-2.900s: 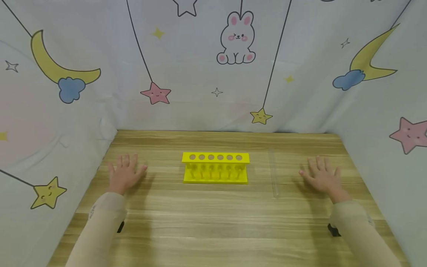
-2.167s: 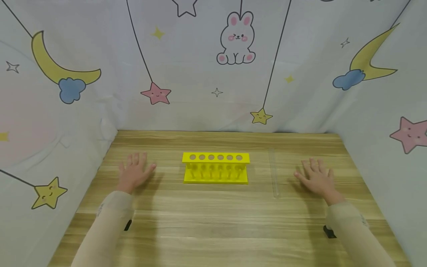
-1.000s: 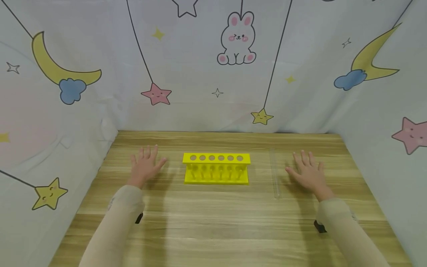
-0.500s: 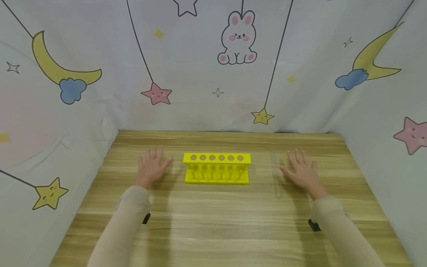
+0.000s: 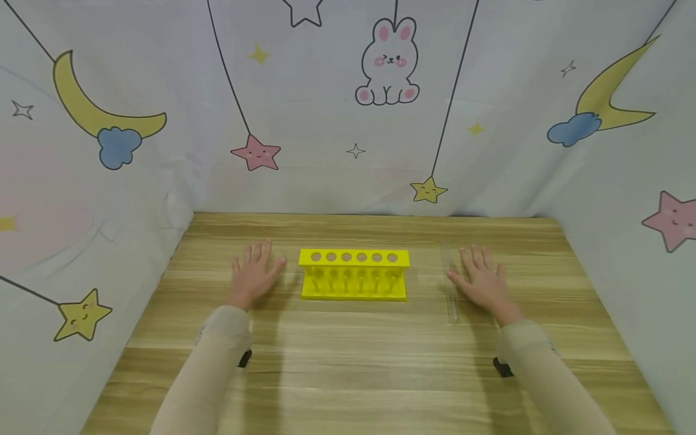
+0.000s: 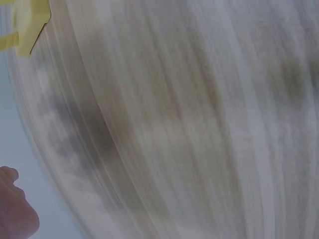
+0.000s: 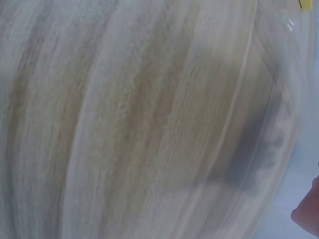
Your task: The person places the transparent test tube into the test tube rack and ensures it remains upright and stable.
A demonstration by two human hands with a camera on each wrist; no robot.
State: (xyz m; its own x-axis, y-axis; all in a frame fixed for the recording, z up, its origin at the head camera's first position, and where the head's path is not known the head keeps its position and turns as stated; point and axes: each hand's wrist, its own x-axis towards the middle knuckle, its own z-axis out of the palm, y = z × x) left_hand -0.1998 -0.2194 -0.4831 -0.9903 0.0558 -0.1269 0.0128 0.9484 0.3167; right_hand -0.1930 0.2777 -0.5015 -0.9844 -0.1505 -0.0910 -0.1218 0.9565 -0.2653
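Note:
A yellow test tube rack (image 5: 353,296) with a row of several round holes stands mid-table in the head view. To its right lies a clear test tube (image 5: 452,309), lengthwise away from the person. My left hand (image 5: 252,279), fingers spread, is left of the rack and holds nothing. My right hand (image 5: 484,283) is spread too, its thumb overlapping the tube in the head view. The left wrist view catches a corner of the rack (image 6: 31,22) and part of the left hand (image 6: 17,214). Only a bit of the right hand (image 7: 309,209) shows in the right wrist view.
The wood-grain table (image 5: 353,374) runs back to a white cloth (image 5: 315,90) printed with a bunny, stars and moons. Cloth also walls both sides. A dark strap piece shows under each sleeve.
Both hands have moved inward over the table, the left one rightward and the right one leftward to the test tube. The rack and the tube have stayed in place.

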